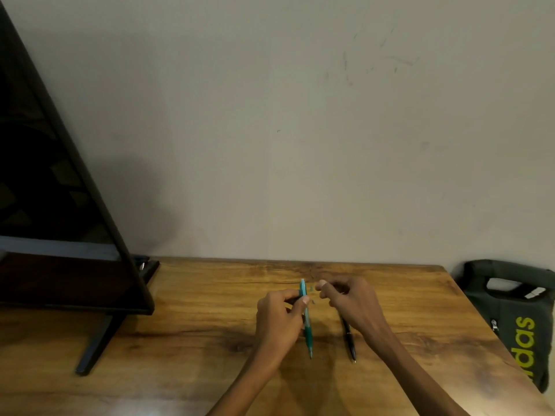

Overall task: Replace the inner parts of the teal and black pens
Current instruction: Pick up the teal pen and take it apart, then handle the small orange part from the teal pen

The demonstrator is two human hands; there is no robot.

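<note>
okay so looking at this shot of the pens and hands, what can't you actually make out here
- Black pen: upper end hidden under the right hand, head view.
- Right hand: something small may be pinched at its fingertips; too small to tell.
- Teal pen: middle hidden by left hand.
- Monitor: cut off by left edge.

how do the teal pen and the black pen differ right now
The teal pen is gripped by the left hand; the black pen lies on the table, partly under the right hand. The teal barrel looks thicker and brighter, the black slimmer. Both point their tips toward the person.
</note>
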